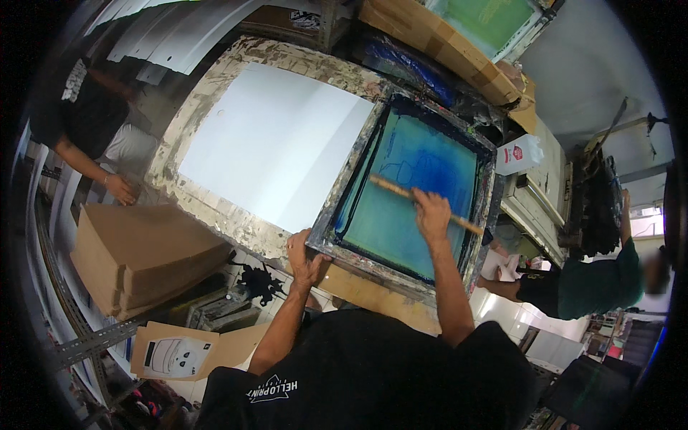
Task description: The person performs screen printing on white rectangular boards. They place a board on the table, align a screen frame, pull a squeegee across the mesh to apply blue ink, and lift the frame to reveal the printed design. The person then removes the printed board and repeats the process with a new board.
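The left hand (302, 259) clasps the near-left corner of the screen frame (358, 259), at the tabletop's (198, 122) right; the right hand (433, 215) grips a wooden squeegee (390, 188) over blue-inked mesh, spreading apparently partway. The white sheet (272, 143) looks unprinted. Cartons (154, 247) crowd the tabletop's near-left edge; a jug (519, 154) stands past the frame's far-right corner.

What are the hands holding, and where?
The right hand holds the squeegee near its middle; the left hand grips the frame by its near left corner.
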Demonstrator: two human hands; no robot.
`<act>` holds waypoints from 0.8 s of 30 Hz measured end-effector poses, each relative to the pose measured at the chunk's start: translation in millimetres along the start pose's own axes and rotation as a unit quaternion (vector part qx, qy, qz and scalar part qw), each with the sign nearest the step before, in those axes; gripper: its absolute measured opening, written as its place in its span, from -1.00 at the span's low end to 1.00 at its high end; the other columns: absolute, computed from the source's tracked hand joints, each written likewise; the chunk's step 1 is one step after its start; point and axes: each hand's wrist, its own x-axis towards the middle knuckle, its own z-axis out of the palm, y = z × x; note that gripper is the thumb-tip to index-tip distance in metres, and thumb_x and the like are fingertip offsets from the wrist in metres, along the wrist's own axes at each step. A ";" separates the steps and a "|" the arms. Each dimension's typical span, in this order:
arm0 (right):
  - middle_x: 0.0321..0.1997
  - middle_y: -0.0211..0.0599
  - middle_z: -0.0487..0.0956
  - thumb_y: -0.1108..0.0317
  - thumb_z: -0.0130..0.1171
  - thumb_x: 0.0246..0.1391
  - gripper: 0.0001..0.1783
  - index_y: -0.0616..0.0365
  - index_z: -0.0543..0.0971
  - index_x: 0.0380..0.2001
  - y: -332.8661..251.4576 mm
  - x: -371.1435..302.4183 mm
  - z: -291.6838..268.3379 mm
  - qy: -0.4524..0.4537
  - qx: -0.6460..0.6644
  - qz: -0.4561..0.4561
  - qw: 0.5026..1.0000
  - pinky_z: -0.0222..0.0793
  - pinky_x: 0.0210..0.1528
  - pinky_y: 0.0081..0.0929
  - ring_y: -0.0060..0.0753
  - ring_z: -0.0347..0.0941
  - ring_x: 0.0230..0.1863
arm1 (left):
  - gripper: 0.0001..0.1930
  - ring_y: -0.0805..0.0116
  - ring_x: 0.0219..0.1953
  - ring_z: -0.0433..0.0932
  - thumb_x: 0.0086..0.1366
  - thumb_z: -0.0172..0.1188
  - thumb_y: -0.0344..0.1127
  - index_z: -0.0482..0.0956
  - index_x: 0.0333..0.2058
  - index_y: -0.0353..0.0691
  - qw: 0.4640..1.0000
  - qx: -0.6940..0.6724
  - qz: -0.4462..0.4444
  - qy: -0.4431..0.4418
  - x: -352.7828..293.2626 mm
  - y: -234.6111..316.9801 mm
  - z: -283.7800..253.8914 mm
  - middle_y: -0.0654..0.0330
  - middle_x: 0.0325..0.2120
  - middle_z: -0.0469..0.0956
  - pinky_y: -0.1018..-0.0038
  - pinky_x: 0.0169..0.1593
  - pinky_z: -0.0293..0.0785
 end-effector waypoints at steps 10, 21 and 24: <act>-0.20 -0.06 0.61 0.46 0.26 -0.12 -0.41 -0.12 0.59 0.08 -89.3 -113.8 -52.5 -0.083 0.064 0.033 0.994 0.32 -0.15 -0.12 -0.03 0.53 -0.12 | -0.32 -0.11 -0.02 0.39 -0.06 0.38 -0.24 0.44 0.08 -0.36 1.000 0.008 0.001 -0.016 -0.2 3.3 -4.6 -0.06 -0.09 0.50 0.09 0.12 0.26; -0.02 0.07 0.63 0.45 0.36 -0.14 -0.25 -0.27 0.52 0.22 -67.4 -77.2 -67.8 -0.169 0.220 0.066 0.958 0.46 -0.02 -0.14 0.16 0.56 -0.04 | -0.27 -0.05 0.11 0.36 -0.16 0.47 -0.35 0.49 0.09 -0.33 1.000 -0.023 0.005 0.005 -5.5 -13.0 0.6 -0.05 0.05 0.43 0.12 0.19 0.29; -0.04 0.02 0.62 0.42 0.39 -0.16 -0.19 -0.24 0.47 0.26 -66.9 -83.0 -56.0 -0.195 0.198 0.067 0.958 0.42 -0.01 -0.15 0.12 0.55 -0.05 | -0.26 -0.04 0.11 0.36 -0.27 0.52 -0.41 0.53 0.03 -0.34 1.000 -0.012 -0.003 0.008 -6.0 -11.7 -0.8 -0.04 0.07 0.43 0.14 0.18 0.32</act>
